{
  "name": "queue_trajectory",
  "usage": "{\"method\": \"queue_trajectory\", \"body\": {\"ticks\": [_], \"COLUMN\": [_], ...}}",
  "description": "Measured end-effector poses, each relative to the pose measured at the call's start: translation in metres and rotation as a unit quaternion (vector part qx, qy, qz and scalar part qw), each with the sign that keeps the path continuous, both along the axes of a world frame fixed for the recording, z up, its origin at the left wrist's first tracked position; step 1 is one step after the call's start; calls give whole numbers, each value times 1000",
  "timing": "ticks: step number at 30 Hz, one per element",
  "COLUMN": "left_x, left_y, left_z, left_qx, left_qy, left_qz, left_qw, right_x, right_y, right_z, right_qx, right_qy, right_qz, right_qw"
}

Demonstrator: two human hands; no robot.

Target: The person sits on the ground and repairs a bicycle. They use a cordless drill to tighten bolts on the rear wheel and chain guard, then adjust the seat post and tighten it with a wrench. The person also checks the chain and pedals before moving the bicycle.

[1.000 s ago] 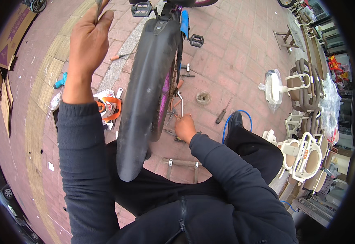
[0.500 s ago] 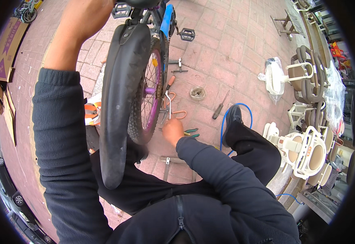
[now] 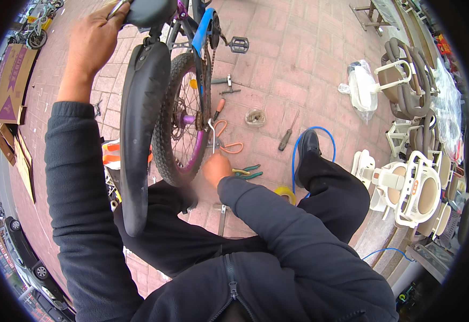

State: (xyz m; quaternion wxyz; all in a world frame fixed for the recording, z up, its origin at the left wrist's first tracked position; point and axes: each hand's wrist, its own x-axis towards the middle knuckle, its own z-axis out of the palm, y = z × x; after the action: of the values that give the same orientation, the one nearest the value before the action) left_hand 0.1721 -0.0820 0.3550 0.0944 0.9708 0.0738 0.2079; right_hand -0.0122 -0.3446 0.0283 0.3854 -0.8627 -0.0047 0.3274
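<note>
So, the black-and-blue bicycle [image 3: 202,33] with purple wheel parts is stood right in front of the person, a bit left of centre, back end nearest. Pretty far along, it'd be guessed: the spoked rear wheel with its knobbly black tyre [image 3: 165,112] is set in the frame, and the long, curved black mudguard [image 3: 138,123] is hung from just under the smooth black saddle [image 3: 151,11], so both could fairly be counted as fitted.

What's left is judged to be around the purple metal hub [image 3: 190,119]. The right hand [image 3: 217,169] is clamped on a bent silver metal tool [image 3: 213,137], upper end near the hub; whether it's seated on anything can't be told from this angle, so that bit can't be called finished.

The left hand [image 3: 92,42] is closed on a thin metal object [image 3: 117,9] at the saddle's edge, too small to be identified.

Clearing up hasn't been done either: green-handled pliers [image 3: 250,175], looped orange-handled scissors [image 3: 230,144] and a dark-handled screwdriver [image 3: 284,140] are left lying on the pink brick paving [image 3: 277,80].
</note>
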Motion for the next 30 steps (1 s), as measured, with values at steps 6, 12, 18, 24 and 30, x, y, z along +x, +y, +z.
{"method": "queue_trajectory", "body": {"ticks": [6,12,18,24,30], "left_x": [-4,4,7,13,4], "left_y": [-22,-28,-43,-54,-49], "left_z": [12,11,10,14,-3], "left_qx": [174,293,200,258,231], "left_qy": [-18,15,-59,-78,-194], "left_qz": [-88,-38,-46,-44,-65], "left_qw": [981,955,977,962,951], "right_x": [7,11,10,3,65], "right_y": [-1,-1,-4,-11,-11], "right_z": [3,17,10,-26,-111], "right_qx": [7,-21,-42,-81,-77], "right_qy": [-33,9,-44,-78,-117], "right_qz": [48,13,10,-22,36], "right_qw": [998,1000,998,993,989]}}
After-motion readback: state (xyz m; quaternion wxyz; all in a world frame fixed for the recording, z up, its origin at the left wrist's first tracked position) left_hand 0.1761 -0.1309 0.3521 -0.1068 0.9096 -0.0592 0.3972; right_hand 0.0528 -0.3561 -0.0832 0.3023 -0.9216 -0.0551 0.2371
